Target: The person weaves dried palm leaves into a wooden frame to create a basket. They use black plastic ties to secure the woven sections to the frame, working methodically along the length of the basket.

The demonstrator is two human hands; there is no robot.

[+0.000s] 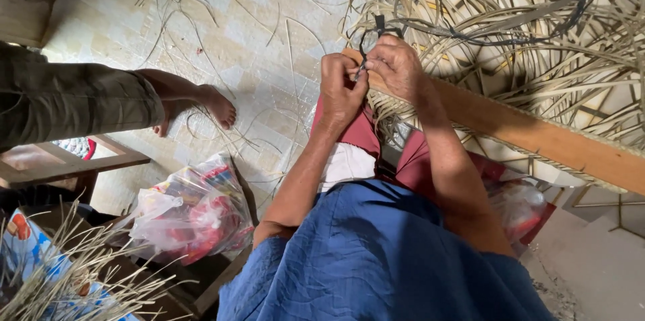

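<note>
Both hands meet at centre frame: the left hand (340, 89) and the right hand (398, 67) are each pinched tight on a thin dark strand (371, 37), which loops up at twelve o'clock from the fingers. They press against the near end of a wooden bar (537, 136) running off to four o'clock. Pale cane strips (537, 32) crowd the two o'clock side, leaving little room. At nine o'clock another person's bare foot (216, 106) rests on the tiled floor (255, 46). A plastic bag (191, 210) sits at seven o'clock.
</note>
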